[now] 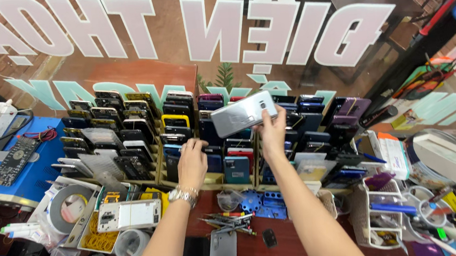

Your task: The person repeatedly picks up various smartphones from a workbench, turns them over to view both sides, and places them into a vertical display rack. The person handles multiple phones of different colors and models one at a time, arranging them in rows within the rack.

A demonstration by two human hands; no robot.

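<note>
My right hand (272, 132) holds a silver phone (243, 113) by its lower right edge, lifted back side up above a wooden rack (161, 176) packed with several upright phones. My left hand (192, 160), with a metal watch on the wrist, rests its fingers on the tops of the dark phones (178, 138) in the rack's middle rows, just left of and below the silver phone. A blue phone (237, 169) and a red phone (239, 154) stand in the front row between my two hands.
A blue mat with a circuit board (12, 162) lies at the left. A roll of tape (67, 207), a white opened phone (129, 214), rubber bands, screwdrivers (225, 220) and a blue holder (262, 203) sit in front. Baskets and boxes (449, 155) crowd the right. A lettered glass window stands behind.
</note>
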